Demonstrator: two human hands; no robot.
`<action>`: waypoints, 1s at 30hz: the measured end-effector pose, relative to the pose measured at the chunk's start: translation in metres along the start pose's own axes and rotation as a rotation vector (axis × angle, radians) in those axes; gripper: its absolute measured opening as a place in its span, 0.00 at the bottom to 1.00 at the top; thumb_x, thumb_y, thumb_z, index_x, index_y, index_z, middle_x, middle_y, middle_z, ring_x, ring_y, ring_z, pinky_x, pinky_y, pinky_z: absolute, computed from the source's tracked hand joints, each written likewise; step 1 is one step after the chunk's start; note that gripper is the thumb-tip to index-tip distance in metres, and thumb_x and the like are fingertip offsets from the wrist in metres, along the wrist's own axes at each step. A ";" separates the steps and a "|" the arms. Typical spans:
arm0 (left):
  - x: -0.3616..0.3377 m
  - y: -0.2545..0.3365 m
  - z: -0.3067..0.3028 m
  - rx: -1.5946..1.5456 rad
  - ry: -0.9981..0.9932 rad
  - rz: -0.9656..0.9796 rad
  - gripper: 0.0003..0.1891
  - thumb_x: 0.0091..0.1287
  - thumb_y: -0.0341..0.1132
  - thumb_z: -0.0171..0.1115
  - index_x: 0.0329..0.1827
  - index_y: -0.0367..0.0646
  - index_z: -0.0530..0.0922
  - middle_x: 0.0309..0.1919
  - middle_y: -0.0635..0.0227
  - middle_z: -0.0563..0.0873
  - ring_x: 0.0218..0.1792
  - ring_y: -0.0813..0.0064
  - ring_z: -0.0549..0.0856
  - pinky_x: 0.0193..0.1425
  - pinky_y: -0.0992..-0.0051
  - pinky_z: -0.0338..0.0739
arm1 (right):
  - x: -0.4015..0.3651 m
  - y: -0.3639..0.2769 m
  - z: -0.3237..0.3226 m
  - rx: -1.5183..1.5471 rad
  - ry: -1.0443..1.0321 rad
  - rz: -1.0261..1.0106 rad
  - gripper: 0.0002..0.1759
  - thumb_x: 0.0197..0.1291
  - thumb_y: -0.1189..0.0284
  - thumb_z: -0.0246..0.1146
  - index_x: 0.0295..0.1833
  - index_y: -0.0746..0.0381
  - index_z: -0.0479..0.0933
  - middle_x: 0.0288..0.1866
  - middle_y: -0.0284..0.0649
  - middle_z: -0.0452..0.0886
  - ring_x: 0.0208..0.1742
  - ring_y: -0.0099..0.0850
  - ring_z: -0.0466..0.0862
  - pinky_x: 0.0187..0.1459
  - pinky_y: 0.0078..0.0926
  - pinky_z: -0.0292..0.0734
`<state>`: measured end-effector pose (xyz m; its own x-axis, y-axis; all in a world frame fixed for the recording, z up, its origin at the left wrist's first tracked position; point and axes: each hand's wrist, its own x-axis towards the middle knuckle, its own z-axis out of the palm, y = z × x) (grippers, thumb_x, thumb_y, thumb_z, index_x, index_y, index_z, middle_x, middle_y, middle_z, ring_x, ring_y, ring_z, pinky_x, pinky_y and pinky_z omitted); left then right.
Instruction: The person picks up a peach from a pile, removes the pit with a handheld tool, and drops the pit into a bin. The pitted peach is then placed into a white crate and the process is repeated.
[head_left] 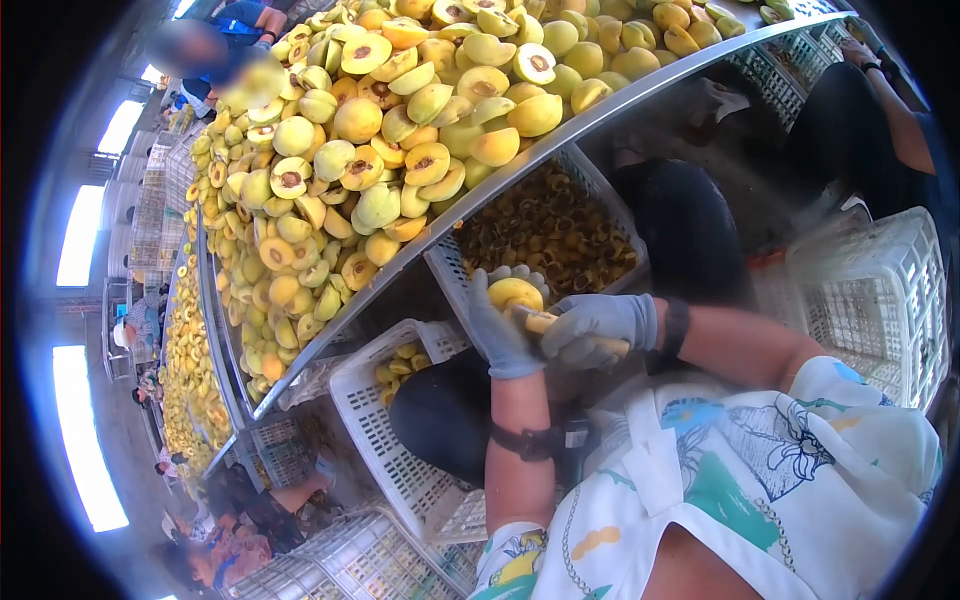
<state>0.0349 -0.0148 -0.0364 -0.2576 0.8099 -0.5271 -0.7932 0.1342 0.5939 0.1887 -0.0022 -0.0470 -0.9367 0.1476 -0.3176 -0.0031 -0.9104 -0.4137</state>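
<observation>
My left hand [508, 325], in a grey glove, is closed around a yellow peach half [515, 294], held above the crate between my knees. In my right hand [597, 328], also gloved, is a small tool with a pale yellow handle [539, 321]. The tool's front end meets the peach half, and its tip is hidden. Beneath my hands stands a white plastic crate [448, 272] holding many brown pit pieces and scraps [550, 232]. Ahead, a metal-edged table [590, 128] bears a large heap of halved peaches [400, 130], some with pits showing.
A white crate [375, 455] with some peach halves stands by my left knee. Another white crate [870, 310] is at my right. A co-worker's arm [900, 120] shows at the upper right. Other people sit along the tables at left, near stacked crates [340, 560].
</observation>
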 end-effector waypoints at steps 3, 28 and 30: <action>0.009 0.015 -0.017 0.009 0.016 0.190 0.15 0.74 0.44 0.51 0.39 0.40 0.74 0.34 0.58 0.80 0.38 0.60 0.82 0.39 0.66 0.81 | -0.005 -0.006 -0.007 0.020 0.068 -0.112 0.10 0.65 0.67 0.63 0.33 0.59 0.73 0.18 0.28 0.71 0.12 0.19 0.69 0.14 0.17 0.63; 0.065 0.114 0.055 1.853 0.528 0.797 0.23 0.61 0.49 0.65 0.38 0.32 0.83 0.35 0.44 0.87 0.40 0.48 0.87 0.46 0.56 0.79 | 0.002 0.015 -0.046 -1.518 0.857 0.015 0.15 0.59 0.68 0.58 0.46 0.66 0.80 0.42 0.56 0.86 0.44 0.53 0.86 0.46 0.45 0.80; 0.062 0.108 0.047 1.740 0.500 0.903 0.19 0.58 0.44 0.69 0.39 0.33 0.81 0.33 0.45 0.87 0.39 0.49 0.87 0.45 0.59 0.79 | 0.007 0.021 -0.052 -1.539 0.848 -0.034 0.16 0.60 0.68 0.57 0.49 0.65 0.79 0.42 0.55 0.85 0.44 0.52 0.86 0.46 0.45 0.79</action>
<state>-0.0412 0.0768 0.0233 -0.5400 0.7900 0.2903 0.8163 0.4076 0.4093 0.2005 0.0002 -0.1020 -0.5171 0.7554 -0.4024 0.7563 0.1832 -0.6280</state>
